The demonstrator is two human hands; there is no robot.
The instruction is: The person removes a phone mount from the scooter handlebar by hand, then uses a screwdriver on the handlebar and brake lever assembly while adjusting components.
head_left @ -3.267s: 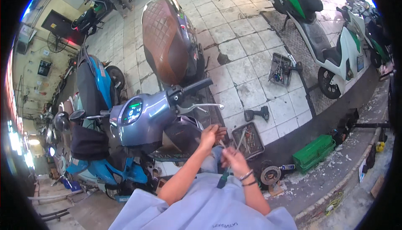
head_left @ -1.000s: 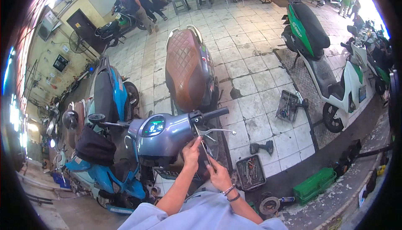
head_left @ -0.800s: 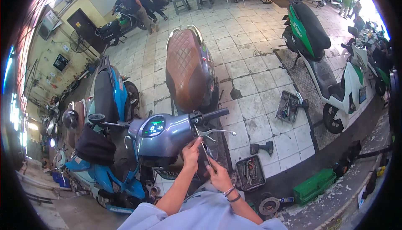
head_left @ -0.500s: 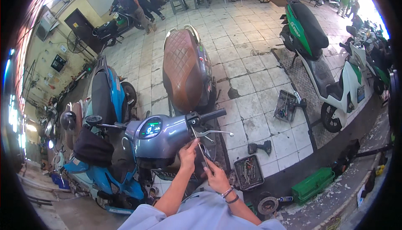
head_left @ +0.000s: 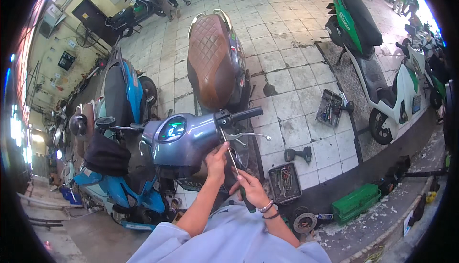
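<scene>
My right hand [head_left: 253, 192] is closed around a screwdriver [head_left: 232, 160], its dark handle running under the palm. The thin shaft slants up to the back of the scooter's handlebar cover [head_left: 193, 138], just below the right grip [head_left: 247, 113]. My left hand [head_left: 216, 165] pinches the shaft near its upper end, close to the cover. Where the tip meets the scooter is too small to make out. A silver brake lever [head_left: 251, 136] juts out right of the shaft. On the cover a round digital display [head_left: 172, 129] is lit.
A brown quilted seat [head_left: 213, 57] lies beyond the handlebar. To my right are a tray of tools [head_left: 284, 181], a cordless drill [head_left: 299, 154], a second tool tray [head_left: 329, 107] and a green toolbox [head_left: 356, 203]. A blue scooter [head_left: 134, 95] stands left, a white-green one [head_left: 370, 78] right.
The view has tipped downward, so the scene sits higher. My right hand has shifted its hold, and the screwdriver's handle now shows below the palm. My left hand stays by the cover.
</scene>
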